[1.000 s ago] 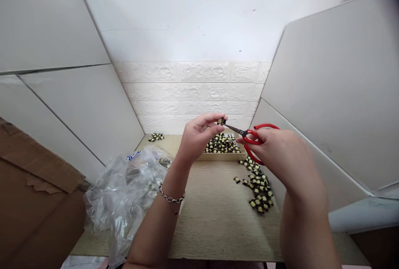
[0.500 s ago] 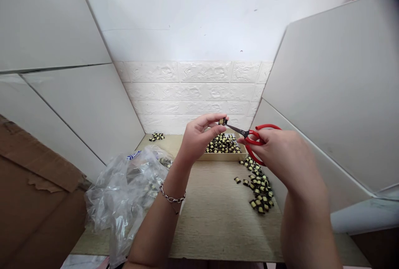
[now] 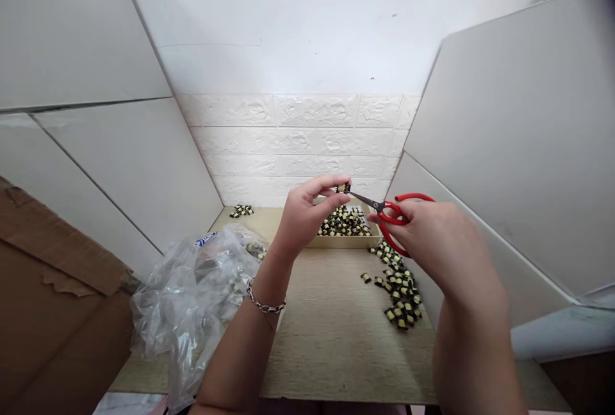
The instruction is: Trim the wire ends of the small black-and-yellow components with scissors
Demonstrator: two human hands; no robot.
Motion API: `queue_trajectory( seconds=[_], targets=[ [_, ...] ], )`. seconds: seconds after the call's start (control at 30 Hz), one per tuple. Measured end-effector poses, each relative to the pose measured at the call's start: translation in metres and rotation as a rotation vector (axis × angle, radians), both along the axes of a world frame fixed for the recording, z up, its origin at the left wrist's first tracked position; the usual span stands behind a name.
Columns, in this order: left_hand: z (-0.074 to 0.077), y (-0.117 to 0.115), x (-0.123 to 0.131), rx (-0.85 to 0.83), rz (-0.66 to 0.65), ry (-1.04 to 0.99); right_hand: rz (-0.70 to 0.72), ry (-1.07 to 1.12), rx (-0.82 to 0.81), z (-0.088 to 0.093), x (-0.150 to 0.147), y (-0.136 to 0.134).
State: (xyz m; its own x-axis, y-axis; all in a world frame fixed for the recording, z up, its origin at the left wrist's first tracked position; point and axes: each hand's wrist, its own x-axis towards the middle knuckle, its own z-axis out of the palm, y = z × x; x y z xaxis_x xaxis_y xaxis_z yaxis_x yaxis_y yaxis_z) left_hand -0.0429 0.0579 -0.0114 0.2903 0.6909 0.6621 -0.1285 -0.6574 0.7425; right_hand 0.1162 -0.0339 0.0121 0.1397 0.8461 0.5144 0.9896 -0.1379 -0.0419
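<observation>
Between thumb and fingertips, my left hand [image 3: 310, 210] pinches a small black-and-yellow transformer-like coil part [image 3: 343, 187], held above the tray. My right hand [image 3: 432, 235] grips red-handled scissors [image 3: 391, 213], fingers wrapped about the handles. The narrow dark blades point left, and their tips reach the right side of the coil part. Whether the tips touch it I cannot tell. Behind and below the hands, a shallow cream tray [image 3: 336, 243] holds many similar parts [image 3: 346, 221].
Loose coil parts [image 3: 401, 293] are heaped on the tabletop [image 3: 331, 325] at the right, with a small cluster [image 3: 241, 211] at the back left. A crumpled clear plastic bag [image 3: 192, 300] lies left, beside a cardboard box [image 3: 57, 312]. White panels [image 3: 509, 133] flank both sides.
Almost nothing differs. The scissors and my right hand have shifted very slightly to the right; the left hand still holds the coil part in the same place.
</observation>
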Motion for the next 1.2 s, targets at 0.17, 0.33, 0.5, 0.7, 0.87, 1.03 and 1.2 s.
queue_trajectory(
  seconds=[0.17, 0.33, 0.5, 0.7, 0.87, 1.03, 1.2],
  targets=[
    [0.0039, -0.0047, 0.0002, 0.163, 0.148, 0.072, -0.038, -0.044, 0.002, 0.0000, -0.0016, -0.0022],
    [0.0057, -0.0070, 0.0015, 0.249, 0.229, 0.104, -0.082, -0.056, -0.036, 0.0004, -0.0035, -0.0029],
    [0.0049, -0.0064, 0.0027, 0.279, 0.260, 0.118, -0.081, -0.036, -0.052, 0.0003, -0.0040, -0.0018],
    [0.0020, -0.0056, 0.0057, 0.327, 0.321, 0.130, -0.105, -0.011, -0.083, 0.0008, -0.0047, -0.0024],
    [0.0008, -0.0047, 0.0066, 0.325, 0.338, 0.132, -0.111, -0.007, -0.086, 0.0002, -0.0060, -0.0018],
    [0.0008, -0.0043, 0.0063, 0.324, 0.334, 0.127, -0.107, 0.003, -0.086, 0.0001, -0.0054, -0.0011],
    [0.0007, -0.0040, 0.0064, 0.313, 0.317, 0.120, -0.109, 0.014, -0.083, -0.0001, -0.0052, -0.0014]
  ],
)
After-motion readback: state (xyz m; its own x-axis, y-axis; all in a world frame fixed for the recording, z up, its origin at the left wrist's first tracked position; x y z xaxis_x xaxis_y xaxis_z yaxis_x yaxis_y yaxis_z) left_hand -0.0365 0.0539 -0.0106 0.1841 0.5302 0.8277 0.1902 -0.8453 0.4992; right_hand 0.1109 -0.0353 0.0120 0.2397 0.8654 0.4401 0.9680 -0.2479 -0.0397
